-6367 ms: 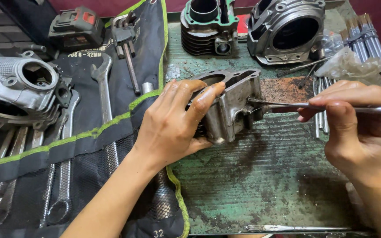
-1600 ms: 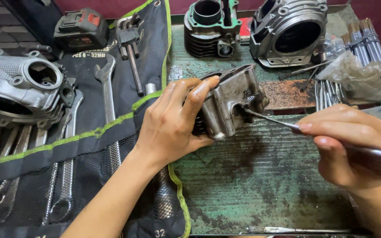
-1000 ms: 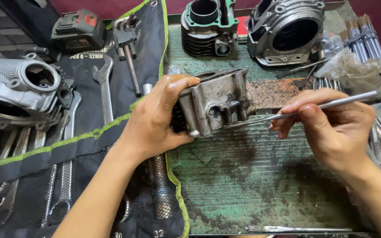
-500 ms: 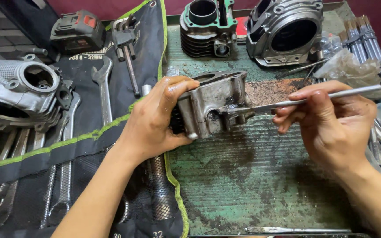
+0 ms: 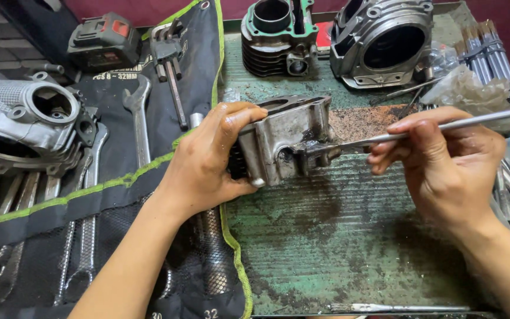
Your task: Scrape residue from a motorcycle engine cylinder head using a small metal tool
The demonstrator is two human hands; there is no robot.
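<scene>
1. On the green worktable [image 5: 349, 248], head view: my left hand [image 5: 208, 162] is clamped round the grey engine casting [image 5: 287, 142], thumb on its top edge, holding it tilted just above the table centre.
2. My right hand [image 5: 444, 162] pinches a slim metal scraper [image 5: 408, 133]; its tip touches the casting's blackened right face.
3. Handling judgement: casting looks heavy, rigid and oily, so liable to slip; best gripped across the broad left flank, as now.
4. Containers: black tool roll [image 5: 42, 207], left, holds spanners [image 5: 137, 118] in pockets; clear bag [image 5: 464, 88], far right, contents indistinct.
</scene>
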